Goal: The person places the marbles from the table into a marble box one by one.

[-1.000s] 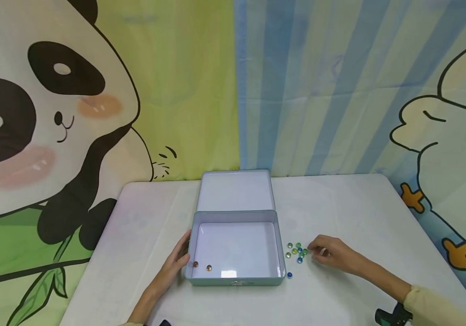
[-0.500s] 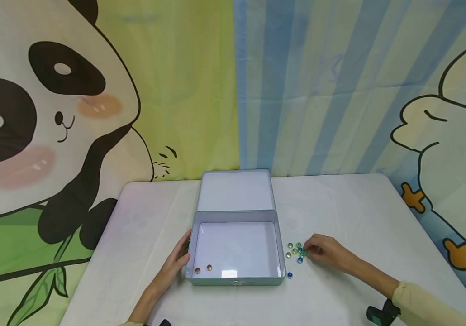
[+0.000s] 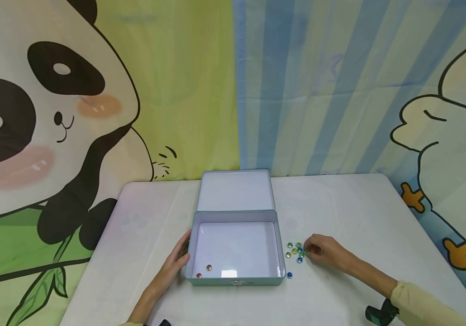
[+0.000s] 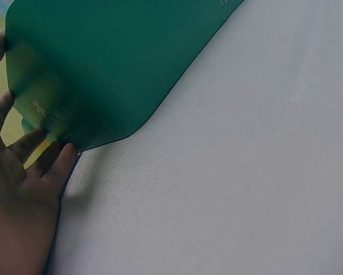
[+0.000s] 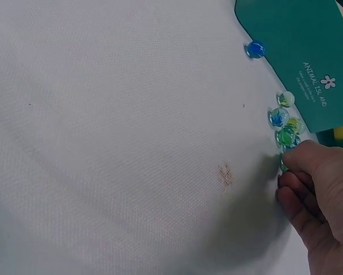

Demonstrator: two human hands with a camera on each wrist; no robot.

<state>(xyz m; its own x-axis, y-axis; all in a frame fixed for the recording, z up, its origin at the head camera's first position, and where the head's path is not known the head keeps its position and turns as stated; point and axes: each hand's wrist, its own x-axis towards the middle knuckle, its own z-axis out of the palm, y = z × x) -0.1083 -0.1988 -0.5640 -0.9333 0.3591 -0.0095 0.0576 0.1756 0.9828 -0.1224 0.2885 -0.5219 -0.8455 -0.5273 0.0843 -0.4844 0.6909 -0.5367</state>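
A green metal box with a pale interior stands with its lid folded back. My left hand rests its fingertips and thumb along the box's left wall; the left wrist view shows the fingers fairly straight against the green side. Right of the box, my right hand pinches at a green marble, mostly covered by the thumb in the right wrist view. Several glass marbles, green, yellow and blue, cluster beside those fingertips. Inside the box lie two brownish-orange marbles near the front left.
One blue marble sits apart, close to the box's front right corner. The white-covered table reaches back to a printed curtain. Dark wrist-worn gear is on the right forearm.
My right hand has moved slightly left onto the marble cluster and stayed there. One orange marble in the box has rolled a little toward the front. The left hand has not moved.
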